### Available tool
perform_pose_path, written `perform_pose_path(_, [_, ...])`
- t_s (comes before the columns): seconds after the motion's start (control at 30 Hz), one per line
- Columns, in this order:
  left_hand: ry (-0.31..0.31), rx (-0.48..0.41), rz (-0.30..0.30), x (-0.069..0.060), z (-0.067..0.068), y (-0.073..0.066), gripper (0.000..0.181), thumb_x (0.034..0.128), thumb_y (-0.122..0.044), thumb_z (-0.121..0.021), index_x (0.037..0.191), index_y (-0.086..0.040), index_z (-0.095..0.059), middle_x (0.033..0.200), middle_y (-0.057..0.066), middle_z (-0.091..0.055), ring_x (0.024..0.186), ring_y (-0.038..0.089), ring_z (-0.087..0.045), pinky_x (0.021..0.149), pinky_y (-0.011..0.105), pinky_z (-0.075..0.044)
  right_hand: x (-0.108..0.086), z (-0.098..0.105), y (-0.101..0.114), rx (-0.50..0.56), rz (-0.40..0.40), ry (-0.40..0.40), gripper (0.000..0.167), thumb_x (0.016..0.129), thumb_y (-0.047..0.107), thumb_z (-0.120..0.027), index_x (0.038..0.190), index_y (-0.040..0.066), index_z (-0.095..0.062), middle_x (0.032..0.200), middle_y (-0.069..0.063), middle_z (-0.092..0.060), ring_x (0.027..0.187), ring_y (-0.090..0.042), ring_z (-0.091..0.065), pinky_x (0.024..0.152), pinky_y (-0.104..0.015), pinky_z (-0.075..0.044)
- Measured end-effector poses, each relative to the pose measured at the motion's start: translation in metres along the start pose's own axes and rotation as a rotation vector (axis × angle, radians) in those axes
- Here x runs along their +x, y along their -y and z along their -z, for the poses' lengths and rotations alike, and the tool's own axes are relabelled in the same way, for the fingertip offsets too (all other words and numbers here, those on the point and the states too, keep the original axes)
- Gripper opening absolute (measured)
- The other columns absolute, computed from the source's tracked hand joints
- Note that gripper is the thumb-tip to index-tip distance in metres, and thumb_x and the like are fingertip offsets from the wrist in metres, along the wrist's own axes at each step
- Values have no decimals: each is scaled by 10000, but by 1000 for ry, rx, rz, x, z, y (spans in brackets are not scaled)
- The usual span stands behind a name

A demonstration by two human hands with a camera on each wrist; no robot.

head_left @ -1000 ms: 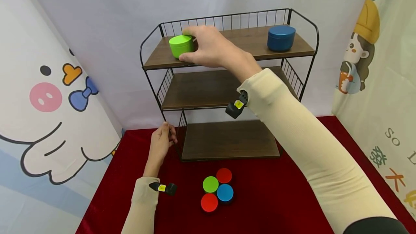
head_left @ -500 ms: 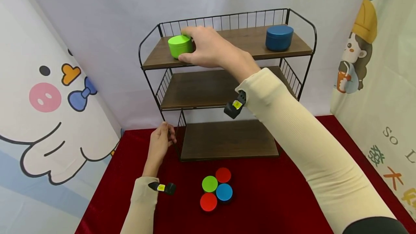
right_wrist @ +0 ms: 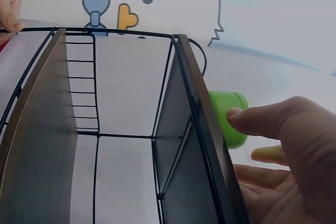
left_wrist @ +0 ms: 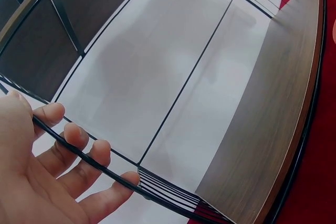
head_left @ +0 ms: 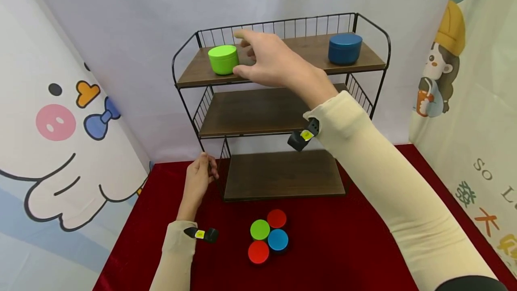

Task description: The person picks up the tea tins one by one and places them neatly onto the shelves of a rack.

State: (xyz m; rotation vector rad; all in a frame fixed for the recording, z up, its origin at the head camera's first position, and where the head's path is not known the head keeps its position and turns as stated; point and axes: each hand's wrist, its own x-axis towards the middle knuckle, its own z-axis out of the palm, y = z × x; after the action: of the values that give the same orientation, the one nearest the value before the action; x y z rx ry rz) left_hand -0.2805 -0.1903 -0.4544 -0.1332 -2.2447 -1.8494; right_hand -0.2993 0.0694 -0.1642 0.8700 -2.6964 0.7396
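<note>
A lime-green round tin [head_left: 223, 60] stands at the left end of the top board of a three-tier shelf rack [head_left: 258, 110]. Just right of it is my right hand [head_left: 271, 59], thumb and fingers spread apart around nothing. The right wrist view shows the thumb tip near the tin [right_wrist: 227, 121]; contact there is hard to tell. Low on the rack's left side, my left hand [head_left: 199, 173] pinches the thin black front post [left_wrist: 86, 158] between thumb and index finger, the other fingers loosely bent behind it. A dark blue tin [head_left: 344, 49] sits on the top board's right end.
In front of the rack, several round tins stand close together on a dark red cloth [head_left: 323, 246]: two red [head_left: 258, 252], one green [head_left: 260, 229] and one blue [head_left: 278, 240]. A wire rail [head_left: 282, 25] borders the top board. Printed curtains flank the rack.
My right hand has let go of the green tin and drawn back a little to the right, fingers wider. The tin stays on the top board. My left hand keeps its place.
</note>
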Motion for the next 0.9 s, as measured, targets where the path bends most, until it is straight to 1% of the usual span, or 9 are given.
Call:
perform_pose_path(0.2, [-6, -6, -4, 1, 1, 1, 648, 1091, -539, -312, 955, 37, -576, 806, 144, -545, 700, 221, -580, 603, 264, -529, -15, 4, -5, 13, 11, -74, 695, 1020, 317, -641, 1602, 119, -317, 1555, -97, -496, 1390, -234, -540, 1139, -370, -459])
perform_pose_path(0.37, [-3, -10, -6, 1, 2, 2, 644, 1092, -535, -308, 956, 36, -572, 803, 120, -541, 702, 214, -576, 598, 256, -529, -30, 4, -10, 65, 35, -146, 651, 1026, 308, -636, 1587, 134, -356, 1536, -81, -517, 1387, -220, -544, 1143, -352, -454])
perform_pose_path(0.57, [-5, -11, 9, 0, 3, 2, 648, 1084, -554, -313, 967, 29, -571, 818, 84, -538, 702, 201, -576, 595, 246, -521, -49, 1, -16, 149, 114, -258, 589, 1010, 234, -669, 1536, 93, -442, 1476, -84, -569, 1342, -219, -581, 1119, -314, -474])
perform_pose_path(0.7, [-4, -16, 7, 0, 3, 2, 649, 1086, -550, -313, 969, 34, -571, 826, 94, -538, 705, 198, -575, 595, 241, -515, -65, -3, -19, 193, 176, -328, 542, 1000, 159, -679, 1496, 53, -488, 1423, -99, -602, 1301, -219, -605, 1082, -292, -502])
perform_pose_path(0.9, [-2, -15, -2, 0, 3, 2, 653, 1091, -540, -312, 968, 47, -571, 826, 124, -537, 702, 208, -575, 584, 239, -503, -90, -16, -27, 272, 235, -400, 499, 972, 74, -693, 1446, 36, -542, 1354, -131, -642, 1244, -230, -629, 1012, -345, -554])
